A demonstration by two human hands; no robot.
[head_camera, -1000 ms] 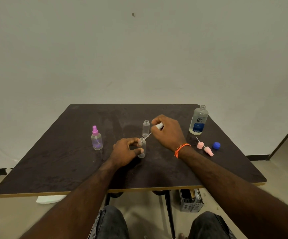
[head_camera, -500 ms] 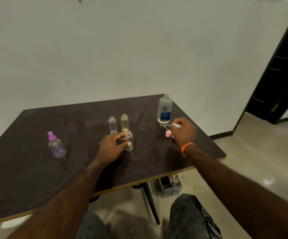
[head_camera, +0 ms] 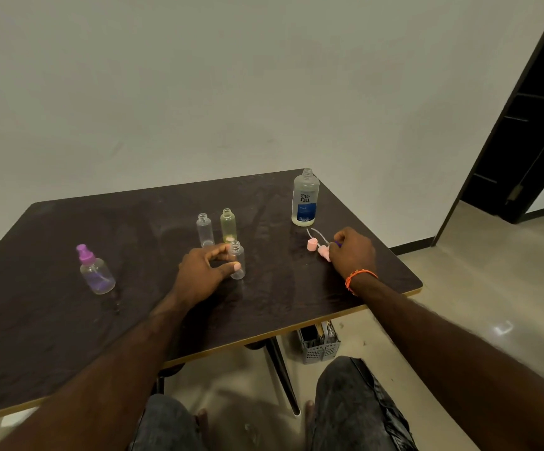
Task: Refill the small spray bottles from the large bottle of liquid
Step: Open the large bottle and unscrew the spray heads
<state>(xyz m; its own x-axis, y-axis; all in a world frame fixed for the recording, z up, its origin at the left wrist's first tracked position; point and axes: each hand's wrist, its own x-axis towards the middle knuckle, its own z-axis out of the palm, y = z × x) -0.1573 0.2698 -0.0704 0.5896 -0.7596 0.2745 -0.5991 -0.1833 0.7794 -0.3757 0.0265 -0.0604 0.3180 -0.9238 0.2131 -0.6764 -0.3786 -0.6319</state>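
A person seated at a dark table [head_camera: 52, 320] sets down a spray head a second after lifting it out of a small clear bottle [head_camera: 237, 260]. The right hand [head_camera: 353, 252], which was working over that bottle a moment ago, has swung out to the right and now rests, fingers curled, beside two pink spray heads [head_camera: 318, 248] lying near the right edge; whether it still pinches the removed head cannot be told, since the fingers hide their own tips. The left hand [head_camera: 204, 271] has stayed put, thumb and forefinger lightly pinching the open bottle and keeping it upright.

That leaves three small bottles uncapped in the middle of the table: the held one, a clear one [head_camera: 205, 230] and a yellowish one [head_camera: 228, 225] just behind it. A fourth, the purple-topped bottle [head_camera: 95, 271], stands well apart to the left with its sprayer still on. The large bottle [head_camera: 305, 198], its cap off, waits at the far right, so pouring looks to be the next step.

The tabletop is worn and streaked, edged in pale trim. A bare white wall [head_camera: 231, 92] runs behind, a dark doorway [head_camera: 524, 141] opens at right, and a grey basket [head_camera: 319, 346] sits on the floor beneath.
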